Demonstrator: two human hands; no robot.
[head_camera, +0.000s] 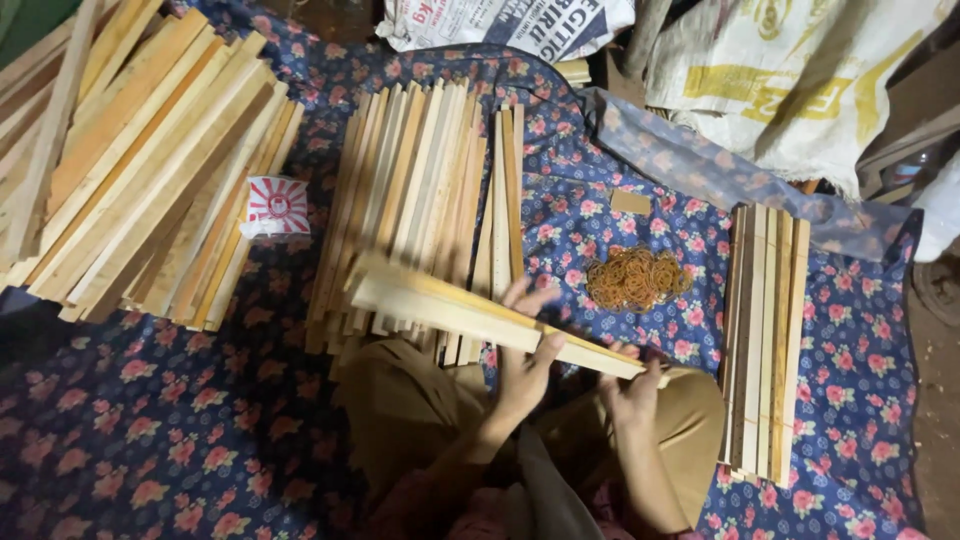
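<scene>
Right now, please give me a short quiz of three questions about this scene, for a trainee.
1. True or false: both hands hold one bundle of wooden sticks.
2. What lies on the cloth between the middle pile and the right pile?
A. rubber bands
B. scissors
C. a hammer
3. Which hand grips the bundle's end near the right pile?

Key:
1. True: left hand and right hand.
2. A, rubber bands.
3. The right hand.

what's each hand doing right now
Left hand: closed around the bundle of wooden slats, mid-length.
Right hand: gripping the same bundle at its near end.
</scene>
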